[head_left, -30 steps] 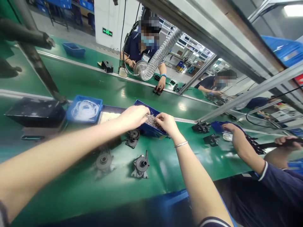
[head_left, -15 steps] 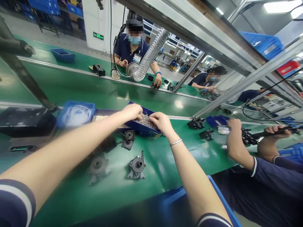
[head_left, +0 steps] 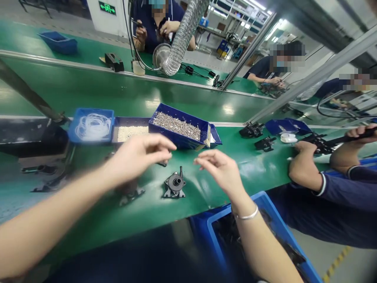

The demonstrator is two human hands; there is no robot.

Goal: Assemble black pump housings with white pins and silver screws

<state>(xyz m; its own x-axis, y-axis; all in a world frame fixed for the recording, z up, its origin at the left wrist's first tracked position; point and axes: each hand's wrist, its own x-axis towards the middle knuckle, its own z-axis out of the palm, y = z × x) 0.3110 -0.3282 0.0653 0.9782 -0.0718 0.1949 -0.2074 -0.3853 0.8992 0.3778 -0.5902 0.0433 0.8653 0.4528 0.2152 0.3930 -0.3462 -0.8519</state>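
Note:
My left hand (head_left: 143, 153) hovers over the bench in front of the screw bin, thumb and fingers drawn together; anything between them is too small to make out. To its right, my right hand (head_left: 219, 167), with a silvery bangle at the wrist, is pinched too, its contents unclear. Just behind both hands stands a blue bin (head_left: 179, 135) full of small metal screws (head_left: 176, 125). Below and between the hands, a black pump-like housing (head_left: 175, 182) with a spout rests on the green bench. My left hand and forearm partly cover other black housings (head_left: 132, 195).
Left of the screws are a bin of pale granules (head_left: 132, 133) and a blue tray of clear tubing (head_left: 94, 126). A blue crate (head_left: 210, 224) with black parts is at lower right. A co-worker's arms (head_left: 306, 165) work at right. A metal post (head_left: 29, 92) slants at left.
Both hands have come out of the screw bin and back toward me, above the housing. The view has shifted, showing more of the crate. The co-worker opposite has raised a hand from the bench.

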